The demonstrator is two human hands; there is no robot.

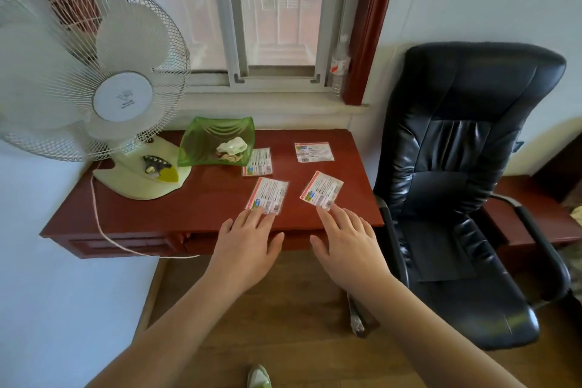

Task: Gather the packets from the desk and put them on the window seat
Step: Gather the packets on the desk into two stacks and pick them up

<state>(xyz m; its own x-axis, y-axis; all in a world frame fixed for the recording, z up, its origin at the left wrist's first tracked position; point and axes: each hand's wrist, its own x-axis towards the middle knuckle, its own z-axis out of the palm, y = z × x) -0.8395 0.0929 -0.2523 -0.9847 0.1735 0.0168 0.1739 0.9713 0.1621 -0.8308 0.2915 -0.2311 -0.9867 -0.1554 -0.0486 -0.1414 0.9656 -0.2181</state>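
Note:
Several flat white-and-red packets lie face up on the red-brown desk (151, 214). One packet (267, 195) lies front centre, and the fingertips of my left hand (245, 239) rest on its near edge. A second packet (322, 190) lies to its right, with the fingertips of my right hand (349, 239) touching its near corner. Two more lie farther back: one (258, 161) beside the green dish and one (313, 152) at the back right. Both hands are flat with fingers spread, holding nothing. The pale window seat (267, 105) runs behind the desk.
A white table fan (94, 79) fills the desk's left side, its cord (104, 230) hanging over the front edge. A green dish (217, 142) with scraps sits at the back. A plastic bottle (340, 66) stands on the sill's right end. A black office chair (456, 183) stands right of the desk.

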